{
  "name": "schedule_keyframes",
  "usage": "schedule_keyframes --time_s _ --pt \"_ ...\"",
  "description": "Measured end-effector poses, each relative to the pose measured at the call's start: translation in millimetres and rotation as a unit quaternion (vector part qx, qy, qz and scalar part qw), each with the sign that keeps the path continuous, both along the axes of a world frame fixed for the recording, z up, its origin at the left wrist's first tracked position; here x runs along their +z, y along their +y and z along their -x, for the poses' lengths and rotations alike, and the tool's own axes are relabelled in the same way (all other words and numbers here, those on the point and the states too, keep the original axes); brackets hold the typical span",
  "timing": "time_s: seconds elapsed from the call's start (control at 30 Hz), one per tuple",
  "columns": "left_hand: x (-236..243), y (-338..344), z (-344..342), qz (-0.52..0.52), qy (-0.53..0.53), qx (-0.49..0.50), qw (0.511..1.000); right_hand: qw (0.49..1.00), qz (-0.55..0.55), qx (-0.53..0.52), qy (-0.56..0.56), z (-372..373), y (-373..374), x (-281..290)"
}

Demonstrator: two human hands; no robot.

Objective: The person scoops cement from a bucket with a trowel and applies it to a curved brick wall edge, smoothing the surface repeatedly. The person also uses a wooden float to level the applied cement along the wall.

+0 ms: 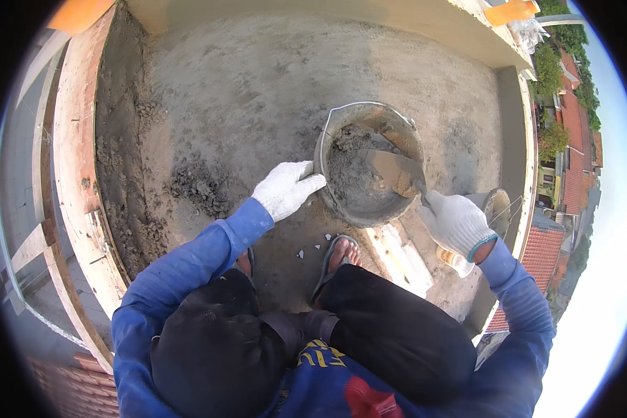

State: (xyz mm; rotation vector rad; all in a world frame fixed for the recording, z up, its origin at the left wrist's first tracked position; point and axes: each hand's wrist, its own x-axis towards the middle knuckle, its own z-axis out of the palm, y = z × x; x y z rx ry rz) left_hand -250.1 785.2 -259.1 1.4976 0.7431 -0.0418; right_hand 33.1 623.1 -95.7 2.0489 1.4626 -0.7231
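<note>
A round grey bucket (320,155) with a wire handle stands on the rough concrete floor in front of my feet. Wet grey mortar (348,171) lies inside it. My left hand (287,189), in a white knit glove, is closed on the bucket's left rim. At the opposite side, my right hand (456,221), gloved too, grips a trowel whose handle is mostly hidden by the fingers. The mortar-smeared trowel blade (390,171) reaches into the bucket, over the mortar.
A loose mortar heap (200,188) lies left of the bucket. Fresh mortar (122,160) lines the left side beside wooden boards (76,132). Near my right hand are a second bucket (498,205), a clear plastic cup (455,260) and pale strips (400,258). Rooftops (575,153) show beyond the right edge.
</note>
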Motion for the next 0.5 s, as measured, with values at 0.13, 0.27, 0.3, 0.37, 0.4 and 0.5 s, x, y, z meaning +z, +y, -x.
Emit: schedule_keyframes --time_s 0.13,0.27,0.3,0.37,0.4,0.5 --pt "-0.4 -14.4 -10.4 0.036 -0.037 0.067 0.996 0.982 0.048 -0.089 0.160 7.9 -9.4 -32.2" --pt "-4.1 -11.6 2.5 0.000 -0.005 0.033 0.999 0.875 0.093 -0.327 0.345 17.5 -0.6 -31.0" --pt "2.8 -7.7 5.7 0.009 0.013 0.012 1.000 0.849 0.083 -0.371 0.368 15.5 -9.9 -34.1" --pt "-1.8 -7.5 22.6 -0.036 0.024 0.005 0.999 0.794 0.058 -0.424 0.431 13.1 -29.6 -37.0" --pt "-11.7 -12.5 36.3 -0.091 0.020 0.018 0.995 0.765 0.045 -0.434 0.473 11.2 -39.3 -39.3" --pt "27.5 12.6 86.7 -0.203 0.071 -0.005 0.977 0.770 -0.040 -0.399 0.497 19.8 -55.0 -47.4"
